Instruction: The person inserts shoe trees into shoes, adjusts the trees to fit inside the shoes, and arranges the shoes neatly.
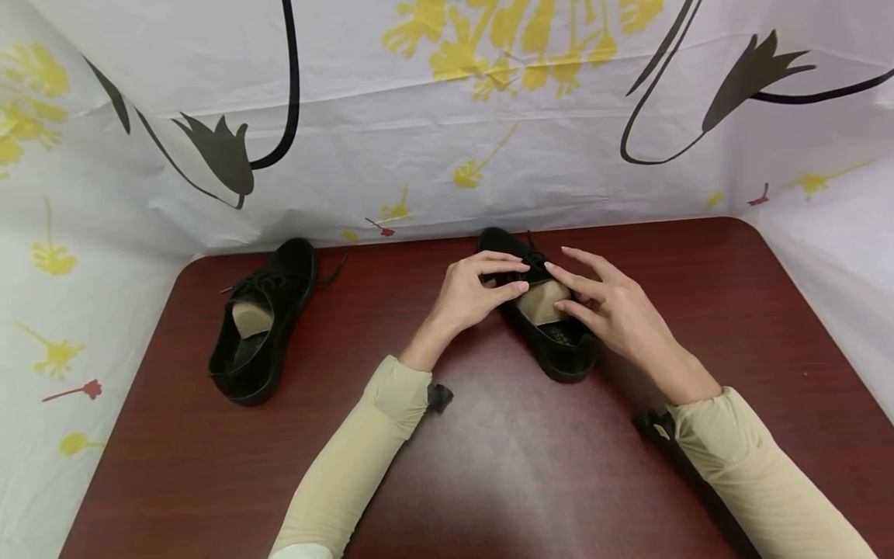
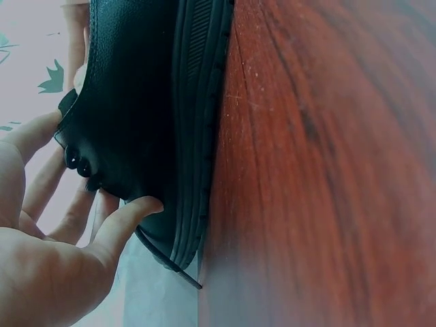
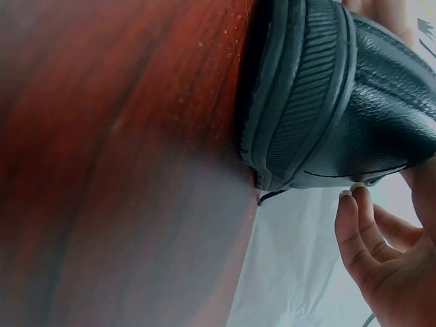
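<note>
A black lace-up shoe stands on the table, its toe toward the back edge and a beige piece showing in its opening. Over its lacing, my left hand has its thumb by the opening and fingers across the laces. In the left wrist view, the thumb touches the upper's edge and one finger rests on the side near the toe. My right hand hovers at the other side, fingers spread and slightly bent around the opening. The shoe's heel hides part of that hand in the right wrist view.
A second black lace-up shoe stands at the left of the dark red table, a beige piece inside and its lace end loose. A white sheet with printed flowers hangs behind and beside the table.
</note>
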Demonstrator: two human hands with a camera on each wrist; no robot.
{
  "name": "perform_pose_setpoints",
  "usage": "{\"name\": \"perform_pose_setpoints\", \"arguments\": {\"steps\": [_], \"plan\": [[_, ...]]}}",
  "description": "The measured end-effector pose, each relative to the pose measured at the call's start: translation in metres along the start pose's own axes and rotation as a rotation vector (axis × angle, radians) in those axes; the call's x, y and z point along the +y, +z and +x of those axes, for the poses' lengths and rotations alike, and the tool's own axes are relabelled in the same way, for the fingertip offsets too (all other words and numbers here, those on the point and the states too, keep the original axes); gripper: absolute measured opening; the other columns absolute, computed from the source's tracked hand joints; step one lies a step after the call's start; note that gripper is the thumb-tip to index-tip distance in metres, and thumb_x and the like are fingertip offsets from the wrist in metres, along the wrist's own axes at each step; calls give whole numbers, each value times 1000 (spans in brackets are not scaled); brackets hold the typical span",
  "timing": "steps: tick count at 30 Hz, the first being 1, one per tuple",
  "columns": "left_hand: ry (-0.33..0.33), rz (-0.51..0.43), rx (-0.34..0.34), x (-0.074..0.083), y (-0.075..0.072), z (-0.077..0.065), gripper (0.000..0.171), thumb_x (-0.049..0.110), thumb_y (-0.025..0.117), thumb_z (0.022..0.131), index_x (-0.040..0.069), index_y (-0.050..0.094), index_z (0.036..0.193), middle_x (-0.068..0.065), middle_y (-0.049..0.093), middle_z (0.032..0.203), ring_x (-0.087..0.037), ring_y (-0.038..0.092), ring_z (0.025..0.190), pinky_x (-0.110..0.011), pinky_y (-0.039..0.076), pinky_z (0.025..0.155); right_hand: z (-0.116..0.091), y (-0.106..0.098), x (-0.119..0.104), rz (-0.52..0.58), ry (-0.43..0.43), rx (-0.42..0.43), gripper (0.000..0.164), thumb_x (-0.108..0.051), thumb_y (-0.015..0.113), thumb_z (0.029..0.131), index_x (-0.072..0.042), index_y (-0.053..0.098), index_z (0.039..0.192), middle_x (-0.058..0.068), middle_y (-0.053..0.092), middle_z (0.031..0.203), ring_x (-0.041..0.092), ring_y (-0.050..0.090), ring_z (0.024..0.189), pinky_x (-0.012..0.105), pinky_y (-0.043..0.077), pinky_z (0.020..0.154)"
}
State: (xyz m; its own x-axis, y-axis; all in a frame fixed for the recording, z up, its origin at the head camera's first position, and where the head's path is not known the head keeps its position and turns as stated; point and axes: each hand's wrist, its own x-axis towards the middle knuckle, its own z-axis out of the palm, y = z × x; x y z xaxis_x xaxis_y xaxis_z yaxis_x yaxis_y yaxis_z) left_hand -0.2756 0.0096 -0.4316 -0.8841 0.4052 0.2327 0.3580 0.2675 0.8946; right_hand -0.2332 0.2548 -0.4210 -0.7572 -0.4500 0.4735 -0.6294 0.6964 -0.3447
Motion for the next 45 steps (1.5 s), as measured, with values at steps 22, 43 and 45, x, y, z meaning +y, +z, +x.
{"name": "perform_pose_setpoints", "arguments": {"steps": [22,43,45], "plan": [[3,3,-4,1,2,-1,27,27,77,89,19,76,115,6,64,124,-6,57,116,-37,54,93,5,5,3,-20,39,5,68,-15,85,80,-18,58,142,9,55,140,6,48,68,14,37,56],[-4,12,-19,5,-1,-6,31,26,77,89,22,73,120,9,59,130,-4,52,122,-39,51,97,4,-5,19,137,197,-163,76,-22,82,84,-28,46,150,0,59,129,10,55,84,22,45,62],[-3,12,-19,6,-1,-6,33,26,77,89,21,73,121,8,59,132,-6,52,123,-39,50,98,5,-6,21,156,192,-174,73,-21,82,84,-25,48,149,1,60,130,10,57,84,21,46,62]]}}
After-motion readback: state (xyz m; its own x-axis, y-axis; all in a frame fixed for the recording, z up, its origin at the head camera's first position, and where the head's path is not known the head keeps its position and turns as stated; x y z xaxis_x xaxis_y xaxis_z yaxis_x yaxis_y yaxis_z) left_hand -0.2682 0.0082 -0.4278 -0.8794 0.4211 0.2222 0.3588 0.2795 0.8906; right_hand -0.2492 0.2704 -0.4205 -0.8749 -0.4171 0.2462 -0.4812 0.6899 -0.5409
